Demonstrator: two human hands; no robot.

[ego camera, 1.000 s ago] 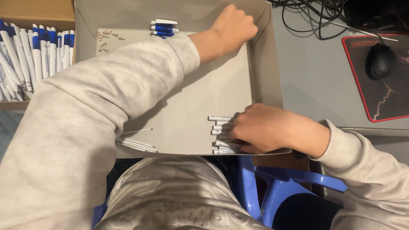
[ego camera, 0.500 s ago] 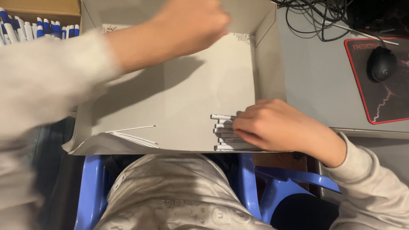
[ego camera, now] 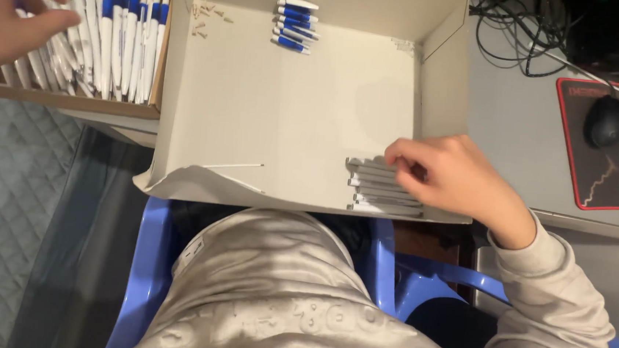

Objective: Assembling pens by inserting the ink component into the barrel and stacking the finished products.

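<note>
Grey counter [ego camera: 519,131] carries our work, and on it sits the big shallow cardboard tray [ego camera: 293,106], mostly bare inside. At ten o'clock from the tray stands a brown box of white-and-blue pens [ego camera: 107,33], well filled, the pens upright in rows. Our left hand [ego camera: 6,10] reaches over that box, fingers loosely spread and holding nothing that we can see, their tips just beside the pens. Our right hand [ego camera: 449,181] rests at the tray's five o'clock corner, fingers curled narrow on a stack of pale grey pen parts [ego camera: 378,190], touching the top ones; whether one is pinched we cannot tell. Near twelve o'clock in the tray lies a small cluster of finished pens [ego camera: 295,24], only a handful. Two thin white refills [ego camera: 236,172] lie at seven o'clock. We judge the work early: few pens set down, many left in the box.
</note>
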